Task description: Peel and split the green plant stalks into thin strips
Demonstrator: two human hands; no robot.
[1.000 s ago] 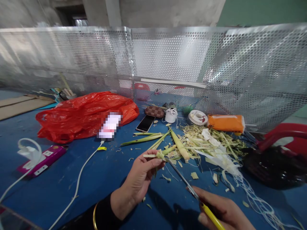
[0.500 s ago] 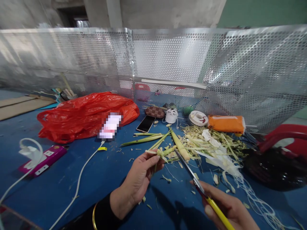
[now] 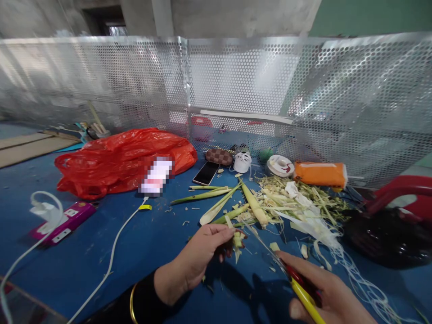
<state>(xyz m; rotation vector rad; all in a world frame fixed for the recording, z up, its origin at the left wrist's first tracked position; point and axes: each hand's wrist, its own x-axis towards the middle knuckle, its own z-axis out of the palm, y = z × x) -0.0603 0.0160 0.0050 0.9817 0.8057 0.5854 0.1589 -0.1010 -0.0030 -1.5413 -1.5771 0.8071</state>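
Note:
My left hand pinches a small folded piece of pale green leaf strip just above the blue table. My right hand grips yellow-handled scissors, their blades pointing up-left towards the leaf piece. Long leaf strips lie on the table just beyond my left hand. A heap of leaf trimmings spreads to the right of them.
A red plastic bag lies at the left, a phone and small pouch behind the strips. A magenta power strip with white cable sits at left. An orange packet, white string, a black bag and perforated metal screen ring the area.
My left hand has drawn back towards me and lower, holding a shorter leaf piece. A long strip now lies on the table. The scissors have shifted right and down.

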